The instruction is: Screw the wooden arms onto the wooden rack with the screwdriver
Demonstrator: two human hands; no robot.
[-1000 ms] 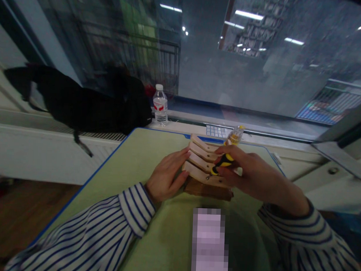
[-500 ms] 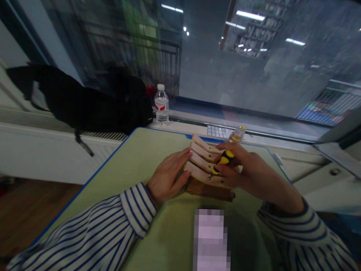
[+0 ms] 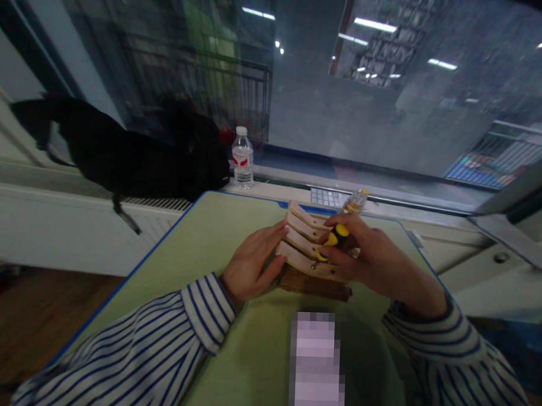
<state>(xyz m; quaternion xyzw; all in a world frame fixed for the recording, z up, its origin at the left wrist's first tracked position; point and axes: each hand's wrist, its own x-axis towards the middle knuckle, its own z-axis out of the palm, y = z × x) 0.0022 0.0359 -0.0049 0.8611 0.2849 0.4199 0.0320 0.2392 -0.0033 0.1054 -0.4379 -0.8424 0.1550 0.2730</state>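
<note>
A pale wooden piece [image 3: 298,258] made of several parallel bent slats, with small dark holes along them, sits over a brown wooden block [image 3: 315,285] on the table. My left hand [image 3: 253,264] grips the slats' left ends between fingers and thumb. In my right hand [image 3: 376,257] is a short yellow-and-black screwdriver [image 3: 340,233], pinched by the handle. Its metal tip points down and left at the nearest slat, close to a hole; whether it touches a screw is too small to tell. My right fingers cover the slats' right ends.
The pale green table [image 3: 225,231] has a blue edge. Behind it a water bottle [image 3: 243,160], a black bag [image 3: 152,157], a clear bottle with a yellow top [image 3: 355,200] and a white gridded item [image 3: 325,196] are by the window. A pixelated pale shape [image 3: 316,364] lies at the front.
My right hand and the screwdriver have shifted very slightly left. My left hand and the slatted wooden piece stay where they were.
</note>
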